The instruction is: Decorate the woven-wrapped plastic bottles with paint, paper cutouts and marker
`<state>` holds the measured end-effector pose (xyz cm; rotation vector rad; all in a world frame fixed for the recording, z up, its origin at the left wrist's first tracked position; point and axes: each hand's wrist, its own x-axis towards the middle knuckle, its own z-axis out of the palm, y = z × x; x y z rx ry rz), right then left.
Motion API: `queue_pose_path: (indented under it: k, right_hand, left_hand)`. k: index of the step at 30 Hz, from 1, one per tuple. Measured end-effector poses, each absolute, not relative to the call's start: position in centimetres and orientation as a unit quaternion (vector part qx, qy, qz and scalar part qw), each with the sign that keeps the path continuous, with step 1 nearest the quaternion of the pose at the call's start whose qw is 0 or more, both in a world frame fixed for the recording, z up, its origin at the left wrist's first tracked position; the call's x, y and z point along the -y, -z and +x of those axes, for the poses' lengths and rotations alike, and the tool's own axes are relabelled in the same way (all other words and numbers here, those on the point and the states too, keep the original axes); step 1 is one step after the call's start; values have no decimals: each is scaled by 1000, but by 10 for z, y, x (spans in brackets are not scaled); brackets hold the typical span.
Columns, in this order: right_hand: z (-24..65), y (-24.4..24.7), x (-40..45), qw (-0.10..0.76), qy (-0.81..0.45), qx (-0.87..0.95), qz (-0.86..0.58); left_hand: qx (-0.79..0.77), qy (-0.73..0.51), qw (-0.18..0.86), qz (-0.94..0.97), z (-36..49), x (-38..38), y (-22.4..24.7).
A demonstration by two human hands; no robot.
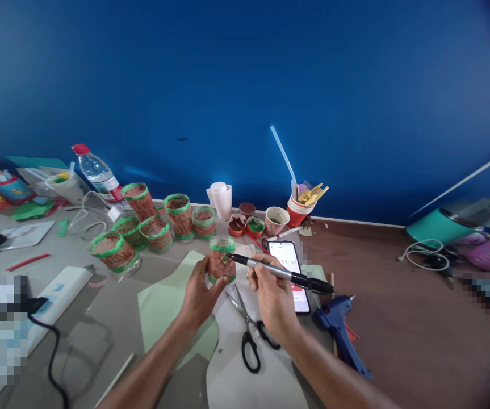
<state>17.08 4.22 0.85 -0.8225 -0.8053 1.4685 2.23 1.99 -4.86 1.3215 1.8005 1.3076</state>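
Note:
My left hand [199, 292] grips a small clear jar painted brown with green bands [222, 262], held upright over the paper. In my right hand [272, 292] is a black and silver marker pen [276, 270]. Its tip is at the front of the jar, by a small green spot; whether it touches I cannot tell. Scissors [247, 326] with black handles lie below, partly hidden by my right hand. They rest on white paper [253, 386], beside a pale green sheet [163, 301]. Right behind my right hand lies a lit phone [287, 253].
Several similar painted jars [179, 218] stand at the back left, near a water bottle [100, 176]. Paint cups [255, 227] and a red cup of wooden utensils [299, 209] line the back. A blue glue gun [342, 335] lies right, a power strip [57, 301] left.

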Motion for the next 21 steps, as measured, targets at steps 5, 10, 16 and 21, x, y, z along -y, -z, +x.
queue_pose_path:
  k: [5,10,16,21]
  right_hand:
    - [170,-8,-41,582,-628,364,-365]
    - [171,-5,-40,576,-635,371,-356]
    - [173,1,-41,570,-628,393,-356]
    - [176,1,-47,570,-620,404,-357]
  left_hand:
    - [-670,-480,267,500,22,-19,49]
    - [-665,-480,268,505,24,-19,45]
    - [-664,-474,255,519,24,-19,46]
    - [-663,-471,252,523,24,-18,47]
